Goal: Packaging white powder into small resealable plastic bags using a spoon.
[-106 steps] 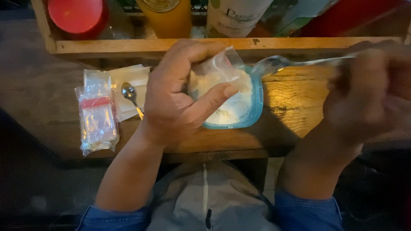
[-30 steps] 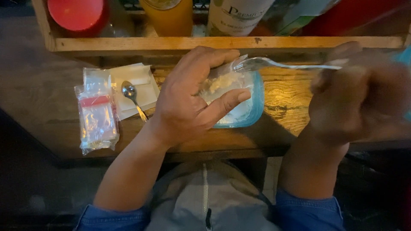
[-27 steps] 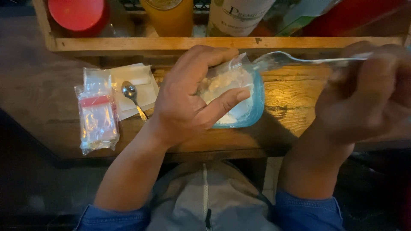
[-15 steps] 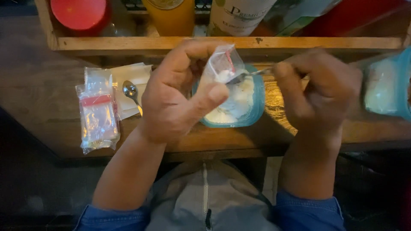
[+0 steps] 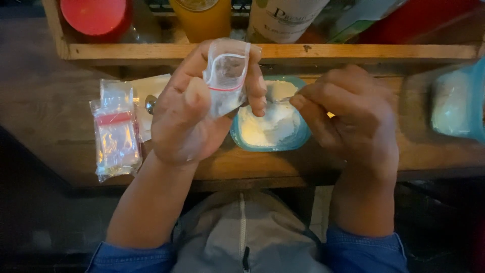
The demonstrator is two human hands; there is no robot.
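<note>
On the wooden table [image 5: 252, 164], below a far shelf [image 5: 313, 51] of bottles, sits a blue tub [image 5: 269, 132] of white powder. Just right of it, the right hand [image 5: 348, 116] has its grip pinched on a spoon [image 5: 281, 100] over the tub. The left hand [image 5: 197, 108] holds a small clear bag [image 5: 226, 76] upright above the tub's left edge. A stack of bags [image 5: 115, 134] lies at left.

Stack of small clear zip bags [image 5: 115, 139] lay at left on the wooden table [image 5: 434, 156], red strip across the top one. Spare metal spoon [image 5: 150, 103] sat on a white napkin [image 5: 146, 93] just right of the stack. Far side: wooden rack [image 5: 353, 51] held a red lid [image 5: 93, 15], an orange bottle [image 5: 202, 17] and a white-labelled bottle [image 5: 283, 17]. Second blue tub [image 5: 462, 103] at right edge.
</note>
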